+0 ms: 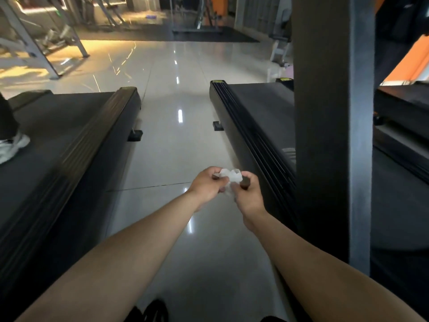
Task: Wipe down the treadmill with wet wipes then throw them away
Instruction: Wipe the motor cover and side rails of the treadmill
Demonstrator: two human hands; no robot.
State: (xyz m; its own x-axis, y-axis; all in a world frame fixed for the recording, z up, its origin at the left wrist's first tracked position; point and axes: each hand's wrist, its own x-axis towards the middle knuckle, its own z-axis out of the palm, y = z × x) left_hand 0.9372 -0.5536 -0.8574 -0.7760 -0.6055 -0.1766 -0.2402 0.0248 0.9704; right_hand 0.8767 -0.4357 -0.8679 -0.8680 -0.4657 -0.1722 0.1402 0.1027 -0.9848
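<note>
My left hand [207, 185] and right hand [248, 197] both pinch the crumpled wet wipe [229, 175] between them, with the treadmill [255, 126] just right of them. Tugging unevenly could tear it or drop it to the floor [171, 159] beneath.

Glossy pale tiled floor [167, 73], with ceiling lights reflected in it as white streaks. Warm yellow light patch [23, 73] on the floor far left, the rest dim. Grey square pillar [325, 112] right, close to camera. Grey metal machine frame [41, 43] upper left. Dark floor mat [232, 37] at back, metal rack [204, 19] standing on it. Orange wall panel [415, 63] far right. White seat frame [278, 49] just left of the pillar, blurred.
</note>
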